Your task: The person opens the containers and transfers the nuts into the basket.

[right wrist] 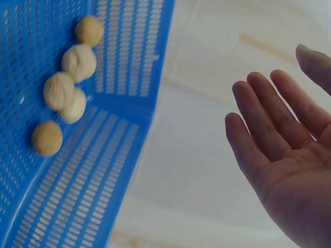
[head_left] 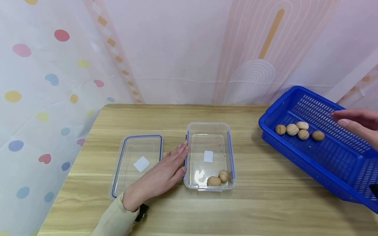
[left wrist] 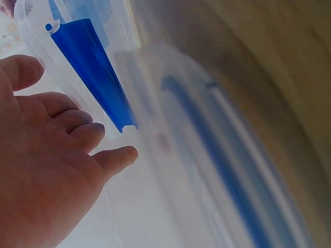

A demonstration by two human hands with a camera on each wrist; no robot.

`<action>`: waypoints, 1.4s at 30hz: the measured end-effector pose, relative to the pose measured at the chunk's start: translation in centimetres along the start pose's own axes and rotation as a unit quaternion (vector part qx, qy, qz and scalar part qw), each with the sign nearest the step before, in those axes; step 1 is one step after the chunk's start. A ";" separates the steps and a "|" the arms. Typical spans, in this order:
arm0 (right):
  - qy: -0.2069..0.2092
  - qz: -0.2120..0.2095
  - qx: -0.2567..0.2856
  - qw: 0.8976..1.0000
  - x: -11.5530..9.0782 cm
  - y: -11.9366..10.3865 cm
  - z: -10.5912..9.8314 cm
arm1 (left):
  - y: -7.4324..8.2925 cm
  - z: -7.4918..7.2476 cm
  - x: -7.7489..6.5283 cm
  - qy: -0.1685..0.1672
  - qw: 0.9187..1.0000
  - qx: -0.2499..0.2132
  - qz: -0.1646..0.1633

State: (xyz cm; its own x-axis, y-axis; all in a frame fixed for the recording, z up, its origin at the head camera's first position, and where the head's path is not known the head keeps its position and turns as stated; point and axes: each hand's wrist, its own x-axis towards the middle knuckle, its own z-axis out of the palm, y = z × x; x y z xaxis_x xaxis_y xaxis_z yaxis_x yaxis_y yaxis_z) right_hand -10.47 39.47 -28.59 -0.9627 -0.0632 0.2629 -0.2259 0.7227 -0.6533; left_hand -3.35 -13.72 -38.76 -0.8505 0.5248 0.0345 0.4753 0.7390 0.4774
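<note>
My left hand (head_left: 159, 177) rests its straight fingertips along the left side of a clear plastic food container (head_left: 203, 141). Two walnuts (head_left: 223, 176) lie in that container's near right corner. In the left wrist view, the fingers of my left hand (left wrist: 49, 150) are beside the container's blue side latch (left wrist: 90, 72). Over the right part of a blue plastic basket (head_left: 295, 161) hovers my right hand (head_left: 361, 124), holding nothing. Several walnuts (head_left: 292, 129) sit together in the basket's left part. The right wrist view shows my right hand (right wrist: 289, 150) with fingers extended, palm visible.
A clear lid (head_left: 133, 147) with a blue seal lies on the wooden table (head_left: 251, 209), left of the container and partly under my left forearm. Patterned cloth (head_left: 177, 49) hangs behind the table and along its left side.
</note>
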 end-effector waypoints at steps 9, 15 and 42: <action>0.013 -0.054 0.053 0.997 -1.1 -2.2 1.2 | -0.1 -0.1 -0.1 0.001 1.000 0.001 0.000; -0.006 -0.087 0.085 0.993 -2.0 -3.9 2.3 | -0.1 0.0 0.0 0.002 1.000 0.001 0.002; -0.050 -0.058 0.206 0.976 -4.5 -8.3 7.6 | 0.2 0.0 0.2 -0.004 1.000 -0.005 0.000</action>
State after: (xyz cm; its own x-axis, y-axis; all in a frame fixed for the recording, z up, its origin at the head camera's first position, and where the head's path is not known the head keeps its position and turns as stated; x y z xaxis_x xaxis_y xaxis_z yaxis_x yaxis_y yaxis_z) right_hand -5.44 28.50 -29.76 -0.9321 -0.2106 0.2947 -0.3550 0.3698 -0.8586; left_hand -3.39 -13.49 -38.62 -0.8492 0.5274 0.0281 0.4727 0.7352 0.4859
